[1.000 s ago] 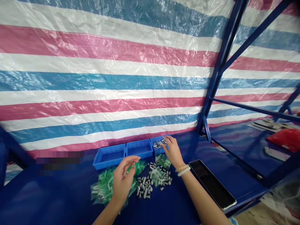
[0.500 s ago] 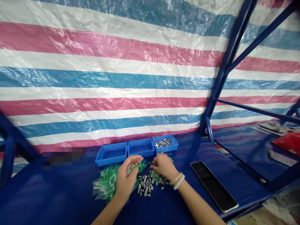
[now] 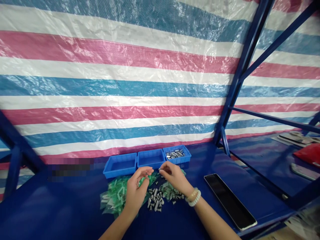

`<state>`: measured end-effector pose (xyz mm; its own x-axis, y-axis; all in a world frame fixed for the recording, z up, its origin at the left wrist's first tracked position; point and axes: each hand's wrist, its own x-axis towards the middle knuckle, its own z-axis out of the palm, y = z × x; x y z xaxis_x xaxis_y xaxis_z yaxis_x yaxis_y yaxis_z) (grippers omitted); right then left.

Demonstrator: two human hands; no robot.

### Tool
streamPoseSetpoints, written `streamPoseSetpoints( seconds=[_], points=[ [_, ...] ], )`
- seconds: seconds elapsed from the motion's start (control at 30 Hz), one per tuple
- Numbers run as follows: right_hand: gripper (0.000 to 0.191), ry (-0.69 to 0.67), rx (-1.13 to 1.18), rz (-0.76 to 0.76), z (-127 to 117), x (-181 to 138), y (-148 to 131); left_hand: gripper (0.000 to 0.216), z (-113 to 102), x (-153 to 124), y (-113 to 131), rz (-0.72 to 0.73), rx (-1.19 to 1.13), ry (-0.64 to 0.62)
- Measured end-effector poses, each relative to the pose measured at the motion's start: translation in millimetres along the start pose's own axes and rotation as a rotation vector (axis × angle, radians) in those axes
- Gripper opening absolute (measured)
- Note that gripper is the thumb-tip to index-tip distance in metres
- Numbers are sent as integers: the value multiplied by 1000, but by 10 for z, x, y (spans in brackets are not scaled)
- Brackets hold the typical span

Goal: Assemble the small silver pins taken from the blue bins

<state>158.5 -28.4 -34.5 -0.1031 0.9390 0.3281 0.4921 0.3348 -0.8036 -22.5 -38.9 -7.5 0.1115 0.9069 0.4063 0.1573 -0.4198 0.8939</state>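
My left hand (image 3: 137, 187) is cupped over the pile of green plastic packets (image 3: 113, 195). Its thumb stands apart from the curved fingers, and I see nothing held there. Just to the right, my right hand (image 3: 174, 175), with beaded bracelets (image 3: 193, 196) at the wrist, has thumb and forefinger pinched together. Something tiny may sit at those fingertips, too small to name. Below the hands lies a heap of loose metal screws and short metal cylinders (image 3: 155, 199). More small metal pieces (image 3: 170, 193) lie under my right hand, partly hidden by it.
Three blue bins stand in a row behind the hands: a left bin (image 3: 120, 172), a middle bin (image 3: 151, 164) and a right bin (image 3: 186, 158) holding metal cylinders. A black-screened phone (image 3: 230, 201) lies right on the blue table (image 3: 75, 206). Blue frame posts (image 3: 235, 90) rise beside it.
My right hand has lifted off the small metal pieces and shifted slightly left and up, fingertips nearer my left hand. My left hand holds nearly the same pose. The view tilts slightly.
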Motion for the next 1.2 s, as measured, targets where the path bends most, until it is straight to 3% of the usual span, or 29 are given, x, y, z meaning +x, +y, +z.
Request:
streamPoseSetpoints(
  seconds=[0.13,0.23,0.43,0.57,0.67,0.8,0.93,1.0,1.2],
  points=[
    [14,-2,257,-68,10,-60,-103,23,16,-10,8,-33,-45,-55],
    [17,95,346,-101,44,-100,-158,26,39,-45,13,-58,-101,-107],
    [12,313,252,-244,31,-179,-237,30,101,-127,3,-111,-183,-160],
    [8,313,197,-382,-11,-219,-271,25,133,-142,7,-189,-273,-215],
    [9,305,183,-400,-27,-221,-268,26,113,-150,47,-211,-304,-186],
    [13,279,306,-250,8,-184,-236,25,53,-169,118,-79,-197,-101],
    [25,108,654,-119,78,-154,-212,30,23,-177,147,162,-73,-156],
    [28,58,696,-111,77,-134,-195,32,13,-171,138,233,-20,-183],
    [28,362,286,-137,-168,137,44,36,-47,-120,102,270,43,-107]
  ],
)
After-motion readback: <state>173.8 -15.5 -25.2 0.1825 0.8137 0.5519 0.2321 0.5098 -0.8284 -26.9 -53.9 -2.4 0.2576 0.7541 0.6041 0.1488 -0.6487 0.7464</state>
